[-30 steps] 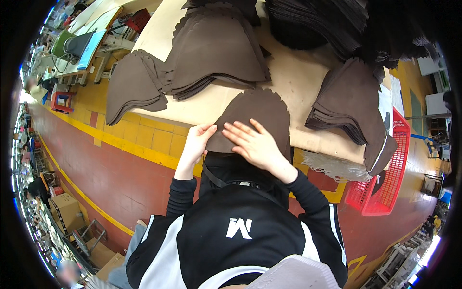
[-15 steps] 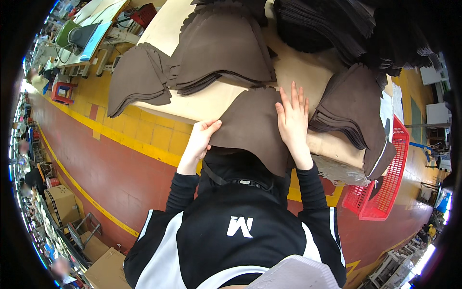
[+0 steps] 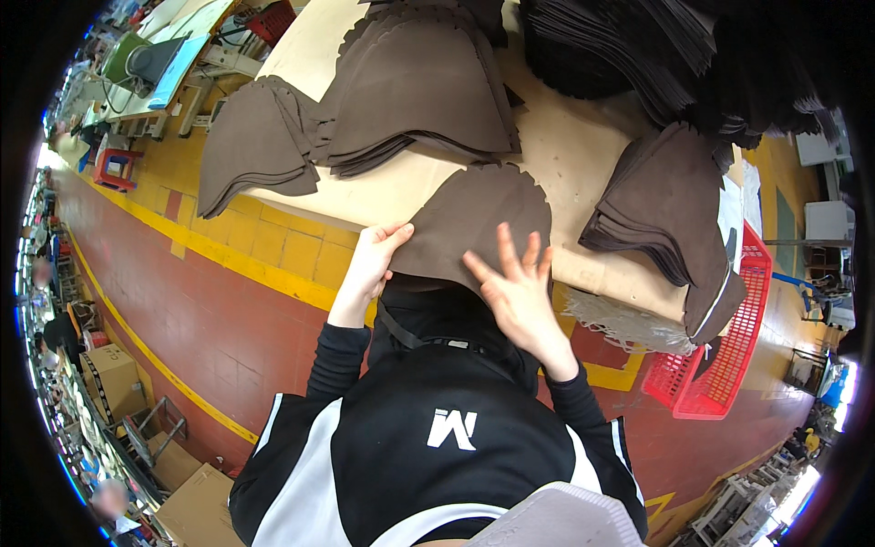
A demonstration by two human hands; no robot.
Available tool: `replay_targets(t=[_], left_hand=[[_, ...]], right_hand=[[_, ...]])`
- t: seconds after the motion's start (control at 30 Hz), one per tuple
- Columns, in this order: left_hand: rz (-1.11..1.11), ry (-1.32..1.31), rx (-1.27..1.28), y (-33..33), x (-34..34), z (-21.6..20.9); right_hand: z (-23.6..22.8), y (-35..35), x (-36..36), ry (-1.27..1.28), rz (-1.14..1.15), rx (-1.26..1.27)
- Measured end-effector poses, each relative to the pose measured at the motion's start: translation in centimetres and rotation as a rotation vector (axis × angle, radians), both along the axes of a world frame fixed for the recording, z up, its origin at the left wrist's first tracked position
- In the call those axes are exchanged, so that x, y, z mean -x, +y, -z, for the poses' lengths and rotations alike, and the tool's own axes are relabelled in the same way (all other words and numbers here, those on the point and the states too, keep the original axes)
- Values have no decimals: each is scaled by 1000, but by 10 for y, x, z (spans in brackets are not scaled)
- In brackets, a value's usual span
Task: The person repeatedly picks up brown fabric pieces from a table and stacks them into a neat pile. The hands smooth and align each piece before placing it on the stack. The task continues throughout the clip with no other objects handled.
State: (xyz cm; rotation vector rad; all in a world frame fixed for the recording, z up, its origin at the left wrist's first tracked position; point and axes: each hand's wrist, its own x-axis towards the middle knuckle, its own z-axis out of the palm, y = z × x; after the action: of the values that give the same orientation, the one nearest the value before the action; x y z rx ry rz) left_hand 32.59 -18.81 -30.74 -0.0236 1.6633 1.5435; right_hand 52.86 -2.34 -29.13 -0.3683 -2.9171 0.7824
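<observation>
A dark brown cut sheet piece (image 3: pixel 469 211) with a notched far edge lies partly on the near edge of the table and hangs over toward my lap. Its left edge is pinched between the thumb and fingers of my left hand (image 3: pixel 372 264). Over its lower right part is my right hand (image 3: pixel 524 296), fingers spread and holding nothing; whether the fingertips touch the sheet I cannot tell. Beyond the piece sits a broad stack of similar brown pieces (image 3: pixel 424 100). Smaller brown stacks lie to the left (image 3: pixel 255 141) and to the right (image 3: pixel 670 196).
The tan-topped table (image 3: pixel 565 150) also bears a tall pile of black sheets (image 3: pixel 611 50) at the far right. A red plastic basket (image 3: pixel 720 365) stands by its right side. Another worktable (image 3: pixel 187 55) is at the far left, with a red stool (image 3: pixel 118 169) nearby.
My right hand has come off the piece's right edge, moving toward me and to the left, with its fingers spreading. My left hand keeps its pinch on the left edge.
</observation>
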Motion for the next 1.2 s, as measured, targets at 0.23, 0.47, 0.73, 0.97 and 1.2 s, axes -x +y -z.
replay_targets(t=[0.23,0.47,0.73,0.97,1.2], left_hand=[[14,-2,-2,-2,1,0],[42,78,7,-3,-3,2],[83,181,66,1,-2,3],[105,150,52,-3,6,13],[110,188,48,-1,0,1]], right_hand=[[14,48,28,58,365,-224],[3,-12,5,-16,-210,56],[-15,-3,13,-77,-317,58],[16,80,48,-144,-42,-175],[14,35,36,73,-35,-19]])
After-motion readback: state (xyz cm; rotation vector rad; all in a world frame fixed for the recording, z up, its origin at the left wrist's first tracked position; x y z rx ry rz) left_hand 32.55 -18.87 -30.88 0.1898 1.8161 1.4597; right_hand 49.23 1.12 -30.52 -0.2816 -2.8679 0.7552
